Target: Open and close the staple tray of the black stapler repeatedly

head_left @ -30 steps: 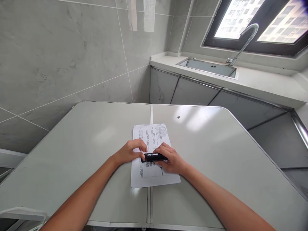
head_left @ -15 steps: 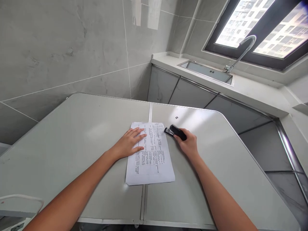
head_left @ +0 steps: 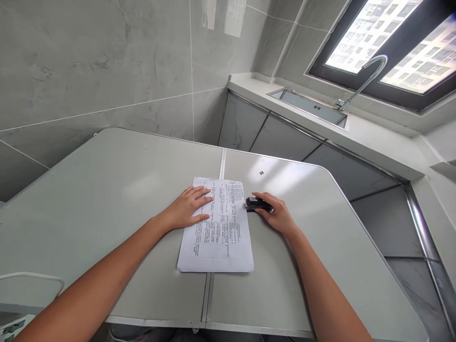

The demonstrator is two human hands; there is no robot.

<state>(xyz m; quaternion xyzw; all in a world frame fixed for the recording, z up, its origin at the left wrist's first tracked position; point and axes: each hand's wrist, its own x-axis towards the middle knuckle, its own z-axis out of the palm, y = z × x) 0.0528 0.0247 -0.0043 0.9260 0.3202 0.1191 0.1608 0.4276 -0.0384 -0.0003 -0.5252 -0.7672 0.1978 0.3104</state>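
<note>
Printed sheets of paper [head_left: 221,256] lie across the seam of the folding table [head_left: 135,166]. My left hand [head_left: 187,206] rests flat on their left part, fingers spread. To the right of the paper, my right hand [head_left: 274,211] is wrapped round a black stapler [head_left: 257,204]. The stapler's front end points left and sits at the paper's right edge. Whether that edge lies between its jaws, I cannot tell.
Two small dark marks [head_left: 261,173] show on the tabletop beyond the stapler. Behind the table runs a counter [head_left: 245,85] with a sink [head_left: 309,107] and a faucet [head_left: 370,71] below a window. A grey tiled wall [head_left: 107,57] stands at the back left.
The stapler has turned and come down level against the paper's right edge, its jaws now closer together. My left hand stays on the paper. The camera view has shifted slightly.
</note>
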